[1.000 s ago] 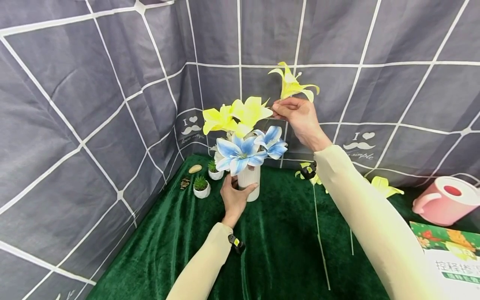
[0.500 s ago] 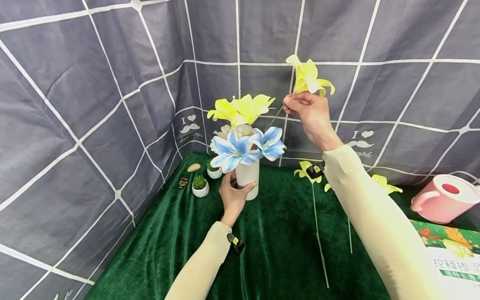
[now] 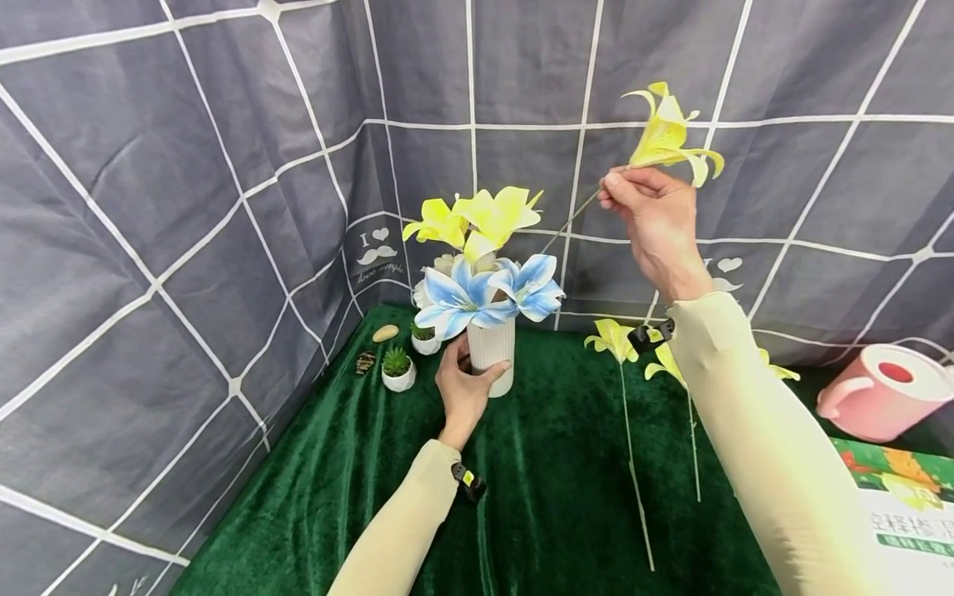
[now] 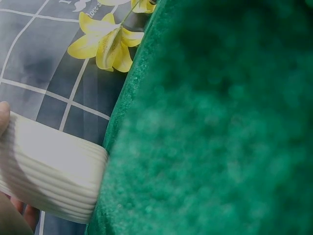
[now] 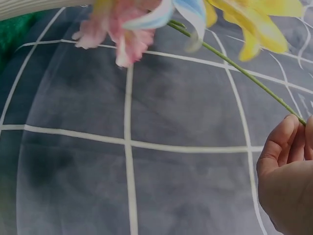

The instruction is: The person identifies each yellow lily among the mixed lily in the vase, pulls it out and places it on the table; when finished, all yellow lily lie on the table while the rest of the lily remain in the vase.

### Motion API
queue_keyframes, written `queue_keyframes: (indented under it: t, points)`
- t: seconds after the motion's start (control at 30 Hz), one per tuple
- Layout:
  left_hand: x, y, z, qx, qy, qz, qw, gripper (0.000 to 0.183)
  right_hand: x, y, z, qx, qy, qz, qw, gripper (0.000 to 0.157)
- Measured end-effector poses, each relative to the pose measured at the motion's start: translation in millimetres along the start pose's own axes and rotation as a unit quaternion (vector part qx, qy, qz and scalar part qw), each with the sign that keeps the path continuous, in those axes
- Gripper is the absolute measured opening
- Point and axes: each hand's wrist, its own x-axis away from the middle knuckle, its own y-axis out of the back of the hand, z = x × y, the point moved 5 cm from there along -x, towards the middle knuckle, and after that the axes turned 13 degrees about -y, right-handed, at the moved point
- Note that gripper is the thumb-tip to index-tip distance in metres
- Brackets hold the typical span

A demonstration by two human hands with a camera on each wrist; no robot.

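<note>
A ribbed white vase [image 3: 492, 356] stands on green velvet, and my left hand [image 3: 465, 389] grips its lower side. Yellow lilies [image 3: 495, 217] top the bouquet, with blue lilies [image 3: 460, 300] in front and pale blooms partly hidden behind them. Up and to the right, my right hand [image 3: 659, 219] pinches the stem [image 3: 570, 223] of another yellow lily [image 3: 666, 132] just under its bloom. That stem slants down to the left, its lower end behind the blue petals. In the right wrist view the green stem [image 5: 244, 73] runs from my fingertips to the bouquet, where a pink flower [image 5: 129, 36] also shows.
Loose yellow lilies [image 3: 613, 338] with long stems lie on the cloth [image 3: 559, 497] at right. Beyond them are a pink mug [image 3: 883, 397] and a printed sheet [image 3: 905, 513]. Small potted succulents [image 3: 398, 370] and a tan stone [image 3: 385, 333] sit left of the vase.
My right hand has moved up and to the right with the yellow lily, and more of its stem shows. The left hand stays on the vase.
</note>
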Motion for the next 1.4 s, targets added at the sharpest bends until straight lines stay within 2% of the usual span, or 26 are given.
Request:
queue_keyframes:
  t: [0.37, 0.6, 0.77, 1.13, 1.27, 1.4]
  points:
    - [0.3, 1.5, -1.1, 0.012, 0.013, 0.003, 0.9998, 0.073, 19.9, 27.7, 43.3, -0.088, 0.056, -0.015, 0.994, 0.008]
    - [1.9, 0.6, 0.4, 0.008, 0.018, 0.009, 0.9998, 0.073, 38.6, 51.1, 73.2, -0.17, 0.113, -0.017, 0.979, 0.004]
    - [0.5, 0.8, 0.3, 0.01, 0.02, 0.008, 0.9997, 0.073, 57.2, 63.9, 94.1, -0.19, 0.146, -0.017, 0.971, 0.004]
    - [0.7, 1.2, -0.3, 0.01, 0.016, 0.009, 0.9998, 0.073, 98.7, 77.3, 110.0, -0.136, 0.173, -0.031, 0.975, 0.007]
    - [0.4, 1.2, -0.2, 0.012, 0.019, 0.012, 0.9997, 0.073, 111.0, 78.7, 103.5, -0.122, 0.146, -0.013, 0.982, 0.008]
    - [0.0, 1.4, 0.8, 0.012, 0.022, 0.012, 0.9996, 0.073, 122.0, 75.8, 85.4, -0.061, 0.108, 0.0, 0.992, 0.013]
